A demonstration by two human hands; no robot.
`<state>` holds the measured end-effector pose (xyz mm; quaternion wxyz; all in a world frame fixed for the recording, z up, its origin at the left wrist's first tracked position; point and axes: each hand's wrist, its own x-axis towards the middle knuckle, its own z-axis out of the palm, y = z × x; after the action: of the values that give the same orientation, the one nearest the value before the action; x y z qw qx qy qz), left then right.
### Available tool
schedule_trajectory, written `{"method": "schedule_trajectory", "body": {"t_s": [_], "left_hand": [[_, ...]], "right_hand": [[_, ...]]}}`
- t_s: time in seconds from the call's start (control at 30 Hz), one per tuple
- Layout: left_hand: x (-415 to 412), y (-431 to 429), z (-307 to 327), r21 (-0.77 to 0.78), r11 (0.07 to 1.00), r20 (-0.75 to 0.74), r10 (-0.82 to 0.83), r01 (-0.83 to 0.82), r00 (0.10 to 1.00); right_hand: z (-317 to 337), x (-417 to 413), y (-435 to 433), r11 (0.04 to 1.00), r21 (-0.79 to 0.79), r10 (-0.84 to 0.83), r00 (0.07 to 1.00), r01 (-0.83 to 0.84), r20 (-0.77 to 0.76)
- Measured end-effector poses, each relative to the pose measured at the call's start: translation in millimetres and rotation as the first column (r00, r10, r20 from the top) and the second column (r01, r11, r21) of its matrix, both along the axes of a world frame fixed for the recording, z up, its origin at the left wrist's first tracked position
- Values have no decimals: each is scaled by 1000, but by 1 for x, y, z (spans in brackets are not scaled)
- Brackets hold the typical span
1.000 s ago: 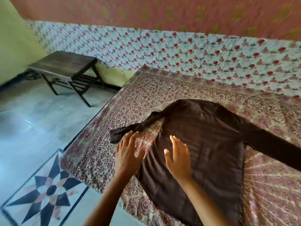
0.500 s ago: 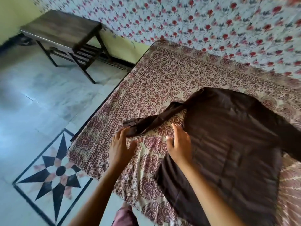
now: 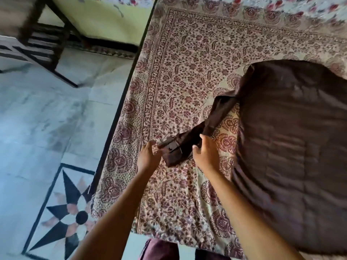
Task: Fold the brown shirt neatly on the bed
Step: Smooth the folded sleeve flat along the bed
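The brown shirt [image 3: 289,139] lies spread on the bed [image 3: 180,76], its body at the right. One sleeve [image 3: 217,117] runs down and left across the patterned sheet to a cuff [image 3: 173,150]. My left hand [image 3: 148,156] pinches the cuff's left edge. My right hand [image 3: 205,153] grips the sleeve just above the cuff. The shirt's other sleeve is out of frame.
The bed's left edge [image 3: 120,109] borders a marble floor with a black star inlay [image 3: 71,218]. A dark wooden table [image 3: 43,40] stands at the top left. A floral cloth [image 3: 281,6] runs along the far side of the bed. My clothed legs [image 3: 159,250] show at the bottom.
Both hands left the shirt's body and moved left to the sleeve end, taking hold of the cuff. The view tilted down and closer to the bed.
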<state>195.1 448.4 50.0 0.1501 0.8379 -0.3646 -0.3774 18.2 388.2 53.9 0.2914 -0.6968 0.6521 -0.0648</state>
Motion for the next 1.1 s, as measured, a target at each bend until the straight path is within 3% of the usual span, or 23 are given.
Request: {"method": "schedule_trajectory", "body": {"t_s": [0.07, 0.17, 0.3, 0.4, 0.47, 0.53, 0.6, 0.67, 0.7, 0.77, 0.83, 0.87, 0.97, 1.0, 1.1], "left_hand": [[6, -15, -25, 54, 999, -9, -2, 3, 1000], [-1, -28, -58, 170, 971, 69, -179, 166, 981], [-10, -40, -85, 185, 936, 127, -325, 299, 937], [-5, -55, -87, 190, 974, -49, -118, 125, 992], [3, -65, -78, 208, 973, -181, -57, 95, 982], [16, -71, -60, 103, 994, -301, -1, 34, 954], [31, -78, -38, -35, 981, -501, 147, -190, 853], [49, -83, -24, -144, 875, -649, 269, -462, 712], [60, -84, -23, -202, 808, -647, 314, -554, 694], [78, -86, -29, -277, 684, -566, 451, -675, 690], [90, -87, -39, -293, 565, -535, 572, -771, 622], [94, -87, -44, -254, 532, -553, 605, -808, 573], [97, -85, -65, -46, 617, -538, 647, -786, 540], [98, -83, -73, 7, 654, -518, 650, -757, 557], [104, -83, -90, 5, 665, -512, 643, -746, 570]], "right_hand": [[-25, 15, -12, 991, 87, -100, 995, 102, -27], [-58, 23, -22, 944, 222, -228, 969, 243, -93], [-91, 28, -30, 930, 202, -297, 951, 309, -85], [-98, 34, -41, 843, 186, -498, 863, 504, -79], [-98, 36, -50, 763, 217, -614, 788, 609, -51], [-95, 40, -58, 695, 252, -702, 711, 673, 36], [-89, 48, -69, 556, 395, -830, 509, 731, 227], [-75, 63, -85, 408, 667, -904, 175, 623, 390], [-69, 73, -93, 365, 759, -912, 43, 538, 408], [-62, 94, -106, 345, 844, -913, -62, 410, 403], [-64, 111, -110, 313, 878, -941, -10, 362, 339], [-71, 118, -110, 288, 887, -956, 60, 360, 286], [-90, 126, -103, 265, 890, -952, 245, 371, 182], [-97, 124, -102, 282, 880, -947, 256, 382, 193], [-108, 114, -108, 302, 846, -953, 168, 439, 253]]}}
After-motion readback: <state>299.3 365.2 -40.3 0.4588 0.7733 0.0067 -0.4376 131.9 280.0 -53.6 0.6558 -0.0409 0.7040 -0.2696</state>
